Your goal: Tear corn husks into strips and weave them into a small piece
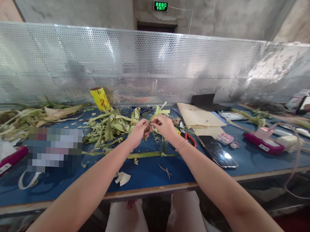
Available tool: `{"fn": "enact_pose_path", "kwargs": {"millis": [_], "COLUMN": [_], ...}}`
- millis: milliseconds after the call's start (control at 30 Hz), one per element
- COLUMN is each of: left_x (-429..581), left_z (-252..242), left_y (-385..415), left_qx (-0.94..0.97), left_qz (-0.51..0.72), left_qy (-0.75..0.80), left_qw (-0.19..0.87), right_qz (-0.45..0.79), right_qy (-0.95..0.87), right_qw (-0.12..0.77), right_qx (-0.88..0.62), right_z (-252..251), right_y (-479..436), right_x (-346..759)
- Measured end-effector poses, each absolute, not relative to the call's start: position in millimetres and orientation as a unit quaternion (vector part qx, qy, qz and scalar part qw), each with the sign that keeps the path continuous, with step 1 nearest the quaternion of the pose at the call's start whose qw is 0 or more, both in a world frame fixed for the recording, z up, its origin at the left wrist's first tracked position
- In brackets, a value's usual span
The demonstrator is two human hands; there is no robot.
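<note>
My left hand (140, 131) and my right hand (166, 125) meet over the blue table, both with fingers pinched together. Between them is a small bunch of pale green leaf strips (160, 111), its loose ends sticking up past my fingertips. The part inside the fingers is hidden. Just left of my hands lies a heap of folded, knotted green leaf pieces (110, 125). A long flat green strip (145, 155) lies below them. Beside my right wrist, red-handled scissors (191, 138) are partly covered by that hand.
A yellow tube (100, 98) leans behind the heap; dried husk-like leaves (58, 113) lie left. To the right are brown paper (200, 116), a phone (217, 151), a pink earphone case (225, 138) and a purple power strip (264, 144) with cables. A perforated metal screen (158, 60) stands behind.
</note>
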State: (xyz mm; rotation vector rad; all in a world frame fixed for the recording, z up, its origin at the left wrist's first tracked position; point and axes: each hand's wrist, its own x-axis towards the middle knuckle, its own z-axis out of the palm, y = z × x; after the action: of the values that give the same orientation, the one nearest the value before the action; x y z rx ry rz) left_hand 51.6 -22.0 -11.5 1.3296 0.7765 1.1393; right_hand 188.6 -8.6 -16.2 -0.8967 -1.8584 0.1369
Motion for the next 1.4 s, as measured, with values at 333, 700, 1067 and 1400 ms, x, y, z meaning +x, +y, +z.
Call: {"fn": "enact_pose_path", "kwargs": {"millis": [333,700,1067,1400], "left_x": [48,44,47,47], "left_z": [-14,-9,-9,-6], "left_y": [-15,-15,-20,-25], "left_qx": [0.613,0.695,0.699,0.679], "left_qz": [0.498,0.524,0.516,0.549], "left_qy": [0.325,0.380,0.391,0.424], "left_qw": [0.520,0.312,0.303,0.242], "right_qz": [-0.033,-0.051,-0.073,-0.015], "right_qy": [-0.810,-0.796,-0.800,-0.809], "right_qw": [0.449,0.502,0.468,0.479], "right_qx": [-0.376,-0.334,-0.368,-0.339], "right_z": [-13,-16,-17,-13], "right_y": [-13,-7,-11,-18], "right_x": [191,192,189,190]}}
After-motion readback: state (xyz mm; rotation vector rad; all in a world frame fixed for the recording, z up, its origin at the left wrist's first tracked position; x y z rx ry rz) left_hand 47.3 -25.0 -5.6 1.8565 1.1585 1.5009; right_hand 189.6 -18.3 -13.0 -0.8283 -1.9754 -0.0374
